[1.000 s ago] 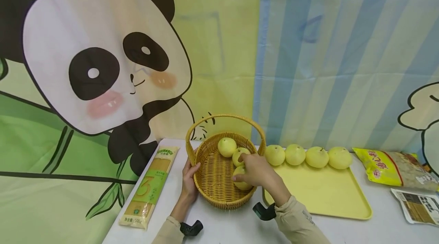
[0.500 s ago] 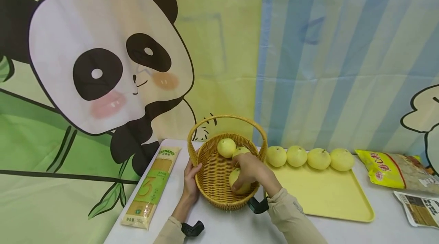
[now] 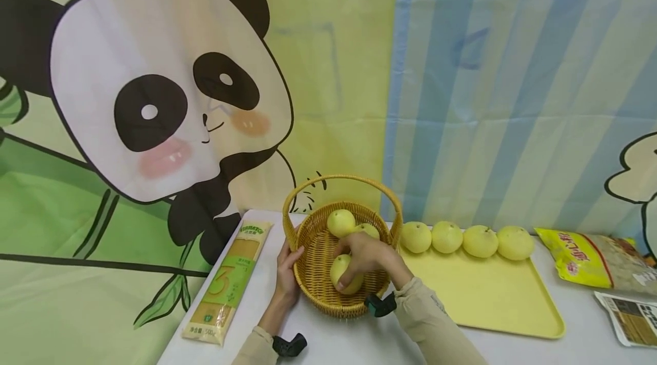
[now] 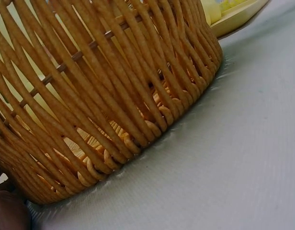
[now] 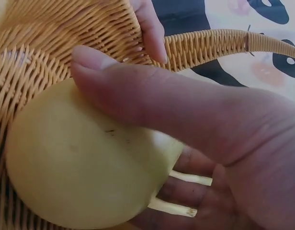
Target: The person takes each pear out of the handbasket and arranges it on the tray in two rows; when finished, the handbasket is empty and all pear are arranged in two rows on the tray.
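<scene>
A person's right grip [image 3: 366, 252] holds a round pear [image 3: 340, 269] inside a wicker basket [image 3: 329, 308].

The thumb is on one side of the pear and the fingers are on the other, near the basket's front rim. The left grip [image 3: 287, 272] holds the basket's left side, with its thumb on the rim. Two more pears [image 3: 341, 222] sit closer to the back rim. The basket stands near the back edge of the white worktop [image 3: 361, 342]. A pasta pack [image 3: 228, 282] lies along the left edge. Right of the basket, a yellow tray [image 3: 482, 293] has four pears [image 3: 480, 241] in a row at its back edge. Past it lie a yellow bag [image 3: 580, 258] and a small pouch [image 3: 628, 319].
</scene>
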{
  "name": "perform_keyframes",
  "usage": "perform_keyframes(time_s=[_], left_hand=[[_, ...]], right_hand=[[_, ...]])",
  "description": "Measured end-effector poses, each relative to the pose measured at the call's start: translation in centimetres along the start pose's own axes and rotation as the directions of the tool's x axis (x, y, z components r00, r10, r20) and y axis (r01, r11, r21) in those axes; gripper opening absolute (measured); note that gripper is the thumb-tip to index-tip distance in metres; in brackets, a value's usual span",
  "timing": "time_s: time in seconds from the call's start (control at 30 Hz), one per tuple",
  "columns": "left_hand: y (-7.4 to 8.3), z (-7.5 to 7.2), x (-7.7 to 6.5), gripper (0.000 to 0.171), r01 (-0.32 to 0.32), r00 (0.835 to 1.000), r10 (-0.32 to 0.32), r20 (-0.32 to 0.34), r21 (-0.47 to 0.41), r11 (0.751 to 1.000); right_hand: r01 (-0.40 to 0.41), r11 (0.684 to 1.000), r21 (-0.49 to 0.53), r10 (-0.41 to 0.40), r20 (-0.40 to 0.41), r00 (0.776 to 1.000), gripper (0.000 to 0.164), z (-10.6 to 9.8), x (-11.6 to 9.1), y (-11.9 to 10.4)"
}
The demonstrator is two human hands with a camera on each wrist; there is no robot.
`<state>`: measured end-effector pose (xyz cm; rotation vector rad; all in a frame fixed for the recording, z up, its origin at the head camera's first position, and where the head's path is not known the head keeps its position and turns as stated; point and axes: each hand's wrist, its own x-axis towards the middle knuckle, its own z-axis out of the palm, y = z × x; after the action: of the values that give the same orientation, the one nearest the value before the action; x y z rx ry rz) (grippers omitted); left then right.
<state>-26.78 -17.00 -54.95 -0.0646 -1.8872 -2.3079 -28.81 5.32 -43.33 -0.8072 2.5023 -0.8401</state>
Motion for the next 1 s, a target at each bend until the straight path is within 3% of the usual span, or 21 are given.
perform_keyframes(time_s=[0.23,0.37,0.67,1.0], left_hand=[[-0.1,0.2,-0.3,0.061,-0.006,1.000,0.006,0.007,-0.004,1.000],[-0.2,0.2,-0.2,0.061,-0.009,1.000,0.009,0.011,-0.003,1.000],[-0.1,0.2,0.0,0.060,0.000,1.000,0.000,-0.001,-0.003,1.000],[-0.3,0.1,0.0,0.062,-0.007,1.000,0.007,-0.005,-0.020,1.000]], right_hand=[[0.081,0.993,0.087,-0.087,0.063,0.994,0.061,1.2,1.4,0.7],[0.101,0.980,0.170,-0.112,0.055,0.992,0.058,1.5,1.6,1.0],[0.204,0.903,0.378,-0.198,-0.054,0.979,0.052,0.4,0.7,0.8],[0.325,0.884,0.337,-0.259,-0.225,0.939,0.057,-1.2,-2.2,0.3]])
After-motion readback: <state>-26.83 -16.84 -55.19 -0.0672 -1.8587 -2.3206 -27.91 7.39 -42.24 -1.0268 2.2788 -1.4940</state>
